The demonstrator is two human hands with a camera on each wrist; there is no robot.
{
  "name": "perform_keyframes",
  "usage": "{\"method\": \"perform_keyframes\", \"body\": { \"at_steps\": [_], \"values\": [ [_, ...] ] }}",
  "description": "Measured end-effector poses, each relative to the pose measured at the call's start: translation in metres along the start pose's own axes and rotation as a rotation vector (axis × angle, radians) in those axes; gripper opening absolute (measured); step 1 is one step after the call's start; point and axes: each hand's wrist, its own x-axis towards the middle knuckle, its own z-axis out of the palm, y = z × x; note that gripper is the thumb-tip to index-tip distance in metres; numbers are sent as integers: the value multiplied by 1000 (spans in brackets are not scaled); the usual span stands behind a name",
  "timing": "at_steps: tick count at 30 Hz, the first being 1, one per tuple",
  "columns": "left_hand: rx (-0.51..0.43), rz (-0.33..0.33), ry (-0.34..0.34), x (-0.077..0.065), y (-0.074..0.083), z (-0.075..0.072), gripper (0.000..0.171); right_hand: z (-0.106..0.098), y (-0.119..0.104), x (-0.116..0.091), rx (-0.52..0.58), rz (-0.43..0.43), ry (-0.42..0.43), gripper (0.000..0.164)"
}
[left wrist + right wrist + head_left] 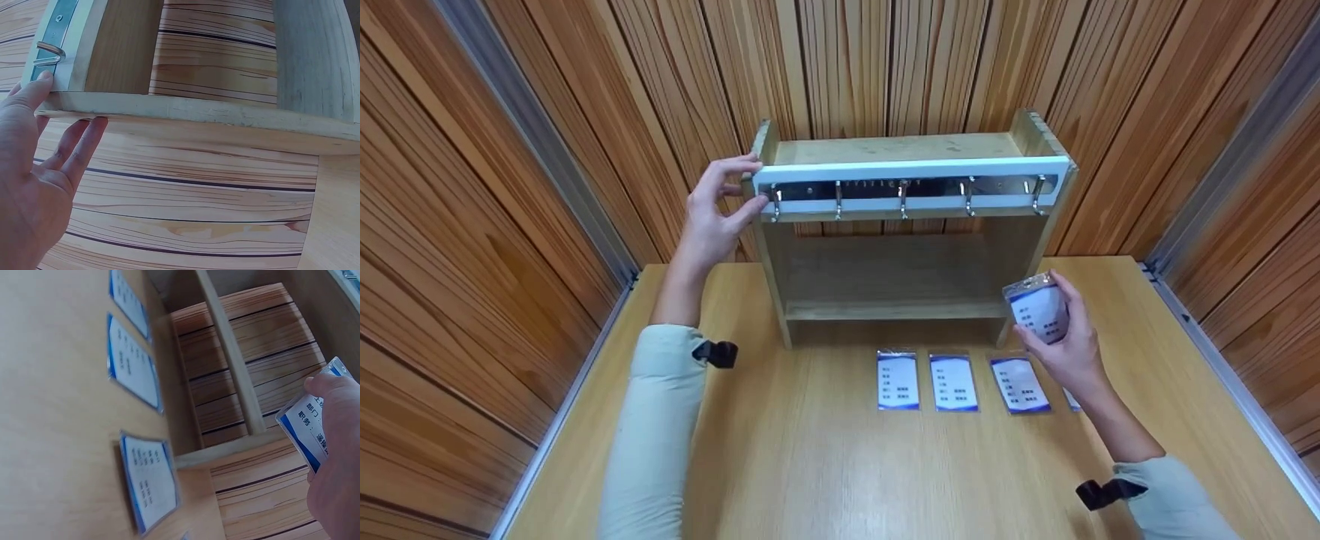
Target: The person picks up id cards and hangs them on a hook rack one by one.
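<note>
My left hand (716, 206) holds the upper left corner of a small wooden shelf (885, 309). In the left wrist view, the thumb lies on the end of the hook rail (56, 34) and fingertips touch the side board (185, 108). Along the shelf's top front runs that white-edged rail, with several metal hooks (902, 199). A clear-sleeved name badge (1039, 311), white with blue edges and printed text, is pinched by my right hand (1072, 356), raised in front of the shelf's lower right side. Part of the badge is covered by the fingers.
Several similar badges lie in a row on the wooden table (810, 465), among them a left one (898, 381), a middle one (954, 383) and a tilted one (1020, 385). Another is mostly hidden behind my right hand. Wood-plank walls (847, 67) enclose the table.
</note>
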Motion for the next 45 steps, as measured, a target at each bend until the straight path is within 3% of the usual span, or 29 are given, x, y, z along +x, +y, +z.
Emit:
{"method": "perform_keyframes", "body": {
  "at_steps": [7, 16, 26, 45],
  "values": [
    [-13, -15, 1, 1, 2, -1, 37, 2, -17, 7, 60, -8, 42, 99],
    [-24, -34, 3, 0, 3, 2, 38, 3, -38, 12, 125, -86, 68, 94],
    [-17, -31, -2, -6, 30, 2, 37, 3, -59, 25, 199, -174, 139, 94],
    [-30, -72, -2, -8, 34, 2, 38, 0, -93, 48, 283, -215, 211, 91]
  ]
}}
